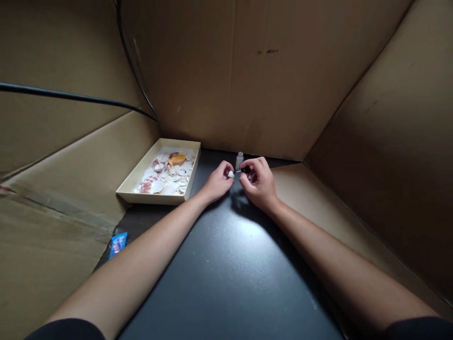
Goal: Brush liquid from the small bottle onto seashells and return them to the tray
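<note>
My left hand point(218, 182) pinches a small white shell point(231, 174) between thumb and fingers. My right hand point(261, 183) grips a black cap point(245, 170) with a thin applicator stem point(237, 171), its tip pointing left at the shell. Whether the tip touches the shell is hard to make out. Just behind both hands stands a small clear bottle point(239, 159) with pale contents, upright and with no cap on it. A shallow cream box point(155, 199) to the left of my left hand holds several loose seashells point(166, 172), one of them orange.
A blue printed packet point(118, 244) lies by my left forearm. The dark tabletop point(226, 274) is hemmed in by cardboard walls point(269, 94) at the back and sides. Black cables point(81, 97) run across the left wall. A cardboard flap point(300, 189) lies along the right side.
</note>
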Motion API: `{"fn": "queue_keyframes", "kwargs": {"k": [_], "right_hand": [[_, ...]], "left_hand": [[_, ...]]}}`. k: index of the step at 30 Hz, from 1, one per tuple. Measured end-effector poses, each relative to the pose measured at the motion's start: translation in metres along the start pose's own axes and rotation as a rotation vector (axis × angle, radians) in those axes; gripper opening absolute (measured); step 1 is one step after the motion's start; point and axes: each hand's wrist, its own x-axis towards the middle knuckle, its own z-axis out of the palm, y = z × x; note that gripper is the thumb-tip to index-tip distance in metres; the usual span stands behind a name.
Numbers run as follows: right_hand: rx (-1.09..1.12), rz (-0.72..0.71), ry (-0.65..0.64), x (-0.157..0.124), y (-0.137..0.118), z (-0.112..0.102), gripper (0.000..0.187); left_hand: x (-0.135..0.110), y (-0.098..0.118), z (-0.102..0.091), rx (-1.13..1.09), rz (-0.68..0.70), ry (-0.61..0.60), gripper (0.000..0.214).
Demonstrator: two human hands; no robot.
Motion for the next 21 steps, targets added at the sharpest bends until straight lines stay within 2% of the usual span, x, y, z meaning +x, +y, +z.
{"fn": "queue_keyframes", "kwargs": {"k": [5,9,13,17,21], "right_hand": [[0.007,-0.039,-0.03,0.0003,0.0003,-0.0001,0.017],[-0.001,0.001,-0.003,0.0003,0.0005,-0.0002,0.015],[0.007,-0.024,-0.029,0.0004,0.0018,0.0004,0.016],[-0.009,0.017,0.014,0.0012,0.002,0.0003,0.016],[0.014,-0.005,-0.019,0.0012,0.0009,0.0002,0.016]], "left_hand": [[0.0005,-0.0015,0.0004,-0.036,0.025,-0.019,0.021],[0.0,-0.0015,0.0003,-0.019,0.01,-0.022,0.018],[-0.0008,-0.0005,-0.0004,-0.002,0.012,-0.007,0.018],[-0.0009,-0.0001,-0.0004,0.003,0.0,-0.008,0.018],[-0.001,0.0007,0.0,-0.012,0.009,-0.015,0.017]]}}
